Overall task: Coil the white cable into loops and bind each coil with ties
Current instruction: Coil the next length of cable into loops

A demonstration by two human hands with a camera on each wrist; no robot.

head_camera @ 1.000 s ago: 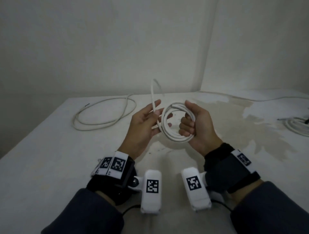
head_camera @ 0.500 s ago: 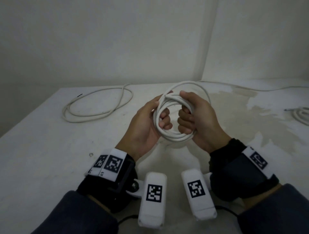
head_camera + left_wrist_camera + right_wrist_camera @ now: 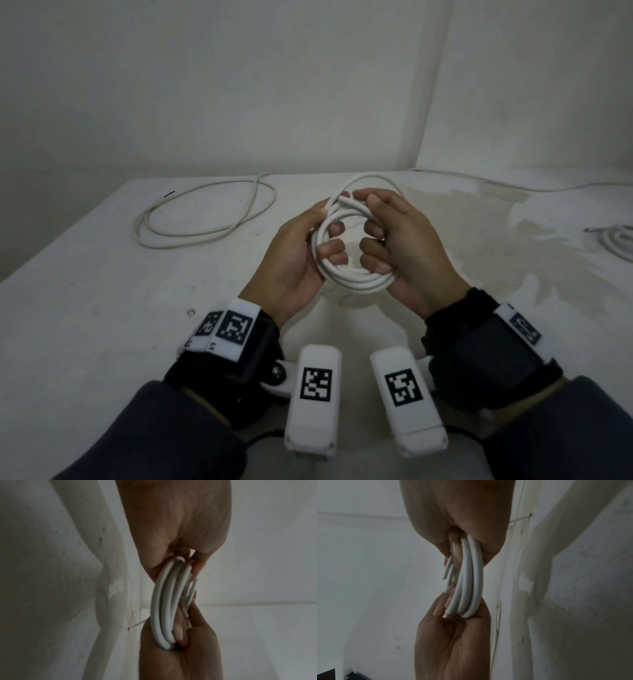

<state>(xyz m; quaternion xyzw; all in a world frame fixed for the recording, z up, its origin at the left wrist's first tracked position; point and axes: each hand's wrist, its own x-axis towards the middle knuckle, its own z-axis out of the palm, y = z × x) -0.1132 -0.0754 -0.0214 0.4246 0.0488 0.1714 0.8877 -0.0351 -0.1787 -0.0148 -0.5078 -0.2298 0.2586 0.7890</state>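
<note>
**Two hands held the coiled white cable above the surface**

Closest to the camera were two dark sleeves and the wrist bands with white boxes that had black-and-white square marks on them. Just past them, the left hand (image 3: 294,253) and the right hand (image 3: 411,253) were raised a little above the white surface (image 3: 85,325). Between them was the white cable (image 3: 356,282), wound into a small round coil of several loops. The left hand's grip was closed on the left side of the coil, with its fingers (image 3: 334,246) curled through the middle. The right hand's grip was closed on the right side, its fingers also curled into the ring. Both thumbs met at the top of the coil, where one larger loop stood up behind the hands. The wrist views showed the loops packed side by side, and one cut end (image 3: 444,578) poked out free.

Farther back on the left, a loose cable (image 3: 205,219) lay in wide loops on the surface. At the far right edge lay another coil (image 3: 616,243). A thin cable (image 3: 548,186) ran along the back beside the wall.
</note>
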